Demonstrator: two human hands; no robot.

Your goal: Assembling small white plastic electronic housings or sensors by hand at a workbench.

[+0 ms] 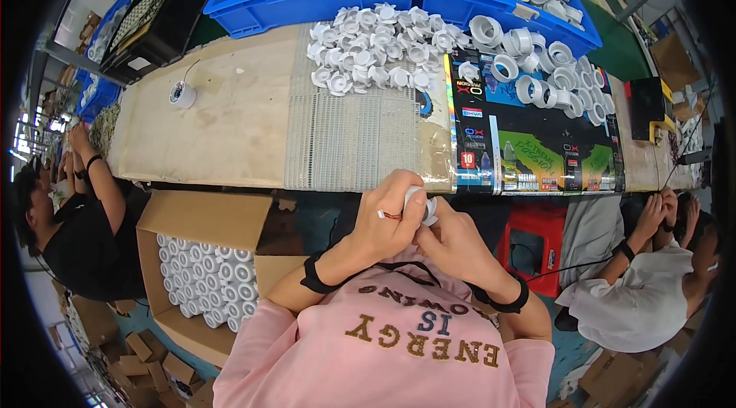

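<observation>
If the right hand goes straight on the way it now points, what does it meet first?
The right hand would first meet the white part between both hands, then probably the left hand; exact depth is unclear.

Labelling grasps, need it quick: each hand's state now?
Left hand: closed, holding a white plastic part; red lead sticking out.
Right hand: closed, holding the same part.

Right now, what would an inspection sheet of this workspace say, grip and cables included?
Surface: worn tan bench with ribbed mat and printed cardboard.
Job's things: white part in hand; white rings and finned pieces piled before blue bins.
Clutter: lone white cylinder with wire, left.
Grip: left hand and right hand, both closed on the white part.
Cables: red lead by left hand; thin black cord, right.
Surroundings: carton of white cylinders, red stool, co-workers both sides.
</observation>
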